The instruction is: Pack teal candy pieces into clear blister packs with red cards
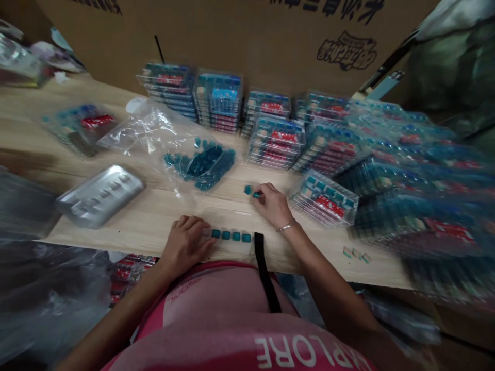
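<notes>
My left hand (188, 239) rests at the table's near edge, its fingers closed on the left end of a transparent plastic tray (232, 250). Several teal cubes (236, 236) sit in a row along that tray. Farther up and to the right, my right hand (273, 205) pinches a small teal cube (256, 195) between thumb and finger, just above the tabletop. Beside it lies another loose teal cube (248, 190). A heap of teal cubes (207, 165) spills from a transparent plastic bag (145, 129) beyond my hands.
Stacks of filled plastic trays (276, 139) line the back and right, one stack (327, 198) close to my right hand. A silver tray (101, 196) lies at left. Small striped pieces (356, 254) are at the right front. A cardboard box (232, 36) walls the back.
</notes>
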Tool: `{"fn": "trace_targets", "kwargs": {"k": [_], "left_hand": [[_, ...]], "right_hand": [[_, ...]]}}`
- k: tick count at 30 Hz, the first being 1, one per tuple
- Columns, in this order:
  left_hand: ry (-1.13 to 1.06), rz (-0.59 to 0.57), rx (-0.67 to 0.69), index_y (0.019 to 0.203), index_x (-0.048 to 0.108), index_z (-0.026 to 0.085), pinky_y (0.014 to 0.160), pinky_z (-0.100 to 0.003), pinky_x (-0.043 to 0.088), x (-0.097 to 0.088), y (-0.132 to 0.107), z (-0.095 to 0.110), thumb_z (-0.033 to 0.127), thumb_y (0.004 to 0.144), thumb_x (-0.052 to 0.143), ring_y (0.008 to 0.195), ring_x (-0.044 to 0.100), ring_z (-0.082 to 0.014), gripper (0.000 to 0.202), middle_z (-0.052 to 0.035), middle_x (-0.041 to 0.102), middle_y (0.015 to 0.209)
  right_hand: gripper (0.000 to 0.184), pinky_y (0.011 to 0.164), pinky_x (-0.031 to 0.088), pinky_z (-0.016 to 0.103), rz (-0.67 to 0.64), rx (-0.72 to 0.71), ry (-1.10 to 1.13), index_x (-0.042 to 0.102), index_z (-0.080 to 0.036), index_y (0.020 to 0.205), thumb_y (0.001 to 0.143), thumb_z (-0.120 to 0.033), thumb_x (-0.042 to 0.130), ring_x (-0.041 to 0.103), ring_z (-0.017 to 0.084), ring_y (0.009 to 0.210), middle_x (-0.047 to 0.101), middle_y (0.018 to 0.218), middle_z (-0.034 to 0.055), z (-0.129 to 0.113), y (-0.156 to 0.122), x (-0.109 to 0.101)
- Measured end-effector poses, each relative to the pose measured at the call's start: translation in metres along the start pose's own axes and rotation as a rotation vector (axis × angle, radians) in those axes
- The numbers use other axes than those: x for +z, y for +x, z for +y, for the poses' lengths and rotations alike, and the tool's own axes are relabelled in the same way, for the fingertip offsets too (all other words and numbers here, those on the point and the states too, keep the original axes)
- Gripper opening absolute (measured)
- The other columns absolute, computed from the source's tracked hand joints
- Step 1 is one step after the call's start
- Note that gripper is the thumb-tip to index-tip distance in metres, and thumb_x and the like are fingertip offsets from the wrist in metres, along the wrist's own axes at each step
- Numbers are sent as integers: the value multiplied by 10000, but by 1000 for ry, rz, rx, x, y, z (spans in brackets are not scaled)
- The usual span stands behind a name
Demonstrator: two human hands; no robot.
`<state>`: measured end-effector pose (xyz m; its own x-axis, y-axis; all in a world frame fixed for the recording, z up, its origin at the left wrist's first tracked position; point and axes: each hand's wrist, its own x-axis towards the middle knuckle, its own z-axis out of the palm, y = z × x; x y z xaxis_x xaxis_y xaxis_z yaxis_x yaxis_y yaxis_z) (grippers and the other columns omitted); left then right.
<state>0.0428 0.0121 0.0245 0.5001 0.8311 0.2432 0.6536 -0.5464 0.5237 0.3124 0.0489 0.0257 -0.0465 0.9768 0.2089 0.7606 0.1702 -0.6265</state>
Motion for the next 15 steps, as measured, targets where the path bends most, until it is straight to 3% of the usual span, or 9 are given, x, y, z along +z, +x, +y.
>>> {"fn": "trace_targets", "kwargs": {"k": [3, 6, 10, 13, 15], "left_hand": [[-185, 103, -143, 906, 604, 206, 712, -327, 456, -10, -1, -1, 304, 841, 537, 807, 576, -187, 135, -37, 644, 856], [-296, 37, -247, 973, 590, 198, 650, -282, 469, -19, -5, -8, 229, 825, 515, 777, 586, -162, 169, -31, 648, 888], [-210, -106, -174, 1078, 571, 189, 751, -311, 480, -22, -14, -14, 134, 778, 486, 914, 571, -193, 316, -48, 646, 960], [-156, -122, -160, 1070, 572, 182, 790, -329, 474, -21, -18, -14, 126, 786, 478, 946, 553, -203, 304, -53, 639, 961], [-156, -101, -146, 1090, 557, 181, 803, -337, 470, -19, -18, -12, 164, 804, 506, 945, 547, -204, 292, -55, 635, 982]], "right_hand": [[206, 674, 486, 280, -71, -12, 404, 545, -191, 947, 744, -162, 572, 587, 147, 741, 606, 844, 18, -27, -16, 8], [230, 712, 474, 259, -231, -117, 583, 553, -205, 993, 766, -169, 560, 596, 131, 802, 623, 879, 8, -63, -27, 27], [132, 743, 449, 268, -303, -286, 415, 569, -193, 803, 730, -84, 575, 570, 136, 776, 612, 806, -1, -85, -28, 57], [138, 769, 428, 300, -323, -424, 202, 559, -187, 753, 718, -56, 586, 553, 168, 794, 609, 787, 19, -83, -28, 68], [139, 755, 427, 287, -324, -420, 170, 561, -188, 772, 734, -57, 583, 555, 163, 784, 609, 791, 18, -79, -31, 67]]}}
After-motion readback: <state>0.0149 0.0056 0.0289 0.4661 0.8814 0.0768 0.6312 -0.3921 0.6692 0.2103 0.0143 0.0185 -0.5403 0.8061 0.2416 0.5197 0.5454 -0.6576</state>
